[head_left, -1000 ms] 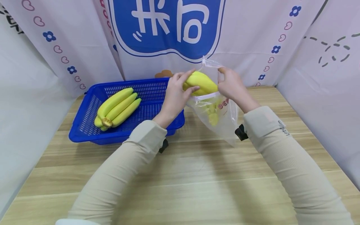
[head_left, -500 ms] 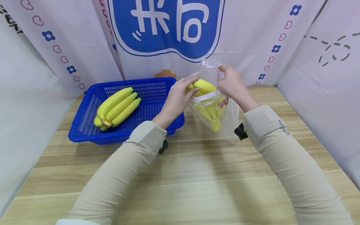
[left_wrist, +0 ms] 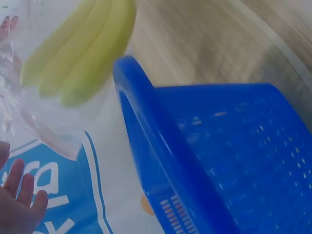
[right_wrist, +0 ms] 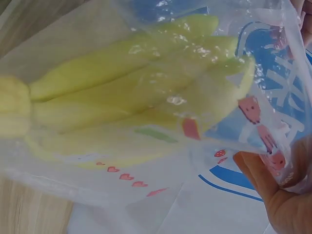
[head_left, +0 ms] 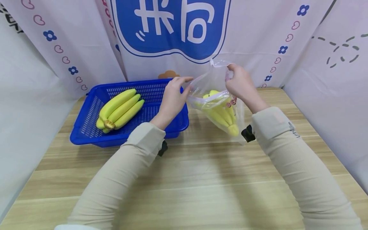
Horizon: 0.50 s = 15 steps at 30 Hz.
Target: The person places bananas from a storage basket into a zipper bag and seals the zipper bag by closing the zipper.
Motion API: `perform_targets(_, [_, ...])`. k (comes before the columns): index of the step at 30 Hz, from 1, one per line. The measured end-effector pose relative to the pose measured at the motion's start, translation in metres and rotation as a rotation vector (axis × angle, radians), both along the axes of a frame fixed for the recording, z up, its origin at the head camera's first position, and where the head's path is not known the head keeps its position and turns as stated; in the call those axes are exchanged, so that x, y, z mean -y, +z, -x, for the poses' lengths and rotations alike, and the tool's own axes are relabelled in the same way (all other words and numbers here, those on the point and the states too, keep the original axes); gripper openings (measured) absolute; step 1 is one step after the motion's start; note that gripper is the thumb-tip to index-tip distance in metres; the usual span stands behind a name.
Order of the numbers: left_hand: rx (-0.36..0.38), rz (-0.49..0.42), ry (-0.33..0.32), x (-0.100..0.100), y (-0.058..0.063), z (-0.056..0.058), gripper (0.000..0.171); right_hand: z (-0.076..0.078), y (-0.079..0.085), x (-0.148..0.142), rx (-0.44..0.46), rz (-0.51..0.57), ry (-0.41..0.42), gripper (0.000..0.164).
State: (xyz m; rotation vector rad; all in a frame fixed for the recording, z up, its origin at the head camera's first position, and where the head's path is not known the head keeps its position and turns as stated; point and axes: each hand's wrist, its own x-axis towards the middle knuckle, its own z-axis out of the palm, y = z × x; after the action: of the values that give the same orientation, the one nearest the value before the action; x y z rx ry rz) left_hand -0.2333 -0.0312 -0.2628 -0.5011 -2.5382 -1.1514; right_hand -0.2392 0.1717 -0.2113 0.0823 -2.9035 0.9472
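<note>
In the head view my right hand [head_left: 241, 83] grips the upper right edge of a clear zip bag [head_left: 201, 88], which hangs above the table. Inside lies a bunch of yellow bananas [head_left: 219, 116], stem end down toward the lower right corner. The right wrist view shows those bananas [right_wrist: 122, 92] through the printed plastic, with my right thumb and fingers [right_wrist: 263, 180] at the bag's edge. My left hand [head_left: 173, 95] is at the bag's left edge, fingers extended; in the left wrist view the left fingers [left_wrist: 24, 187] are spread and hold nothing.
A blue perforated basket [head_left: 161, 83] stands at the back left, just beside my left hand. Another banana bunch [head_left: 120, 110] lies in its left part. Behind the wooden table [head_left: 201, 185] hangs a printed white cloth [head_left: 253, 38].
The bananas have slid down into the bag, and my left hand has let go of them and drawn back left. My right hand still holds the bag's edge, slightly farther right.
</note>
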Motion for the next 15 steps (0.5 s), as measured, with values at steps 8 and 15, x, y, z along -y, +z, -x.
perform_targets(8, [0.021, -0.019, 0.102, 0.019, 0.0, 0.008, 0.03, -0.001, 0.001, -0.002, 0.002, 0.008, -0.01, 0.055])
perform_targets(15, [0.092, -0.004, 0.177, 0.04, -0.006, 0.015, 0.035, -0.001, 0.001, -0.004, -0.01, 0.015, -0.015, 0.054])
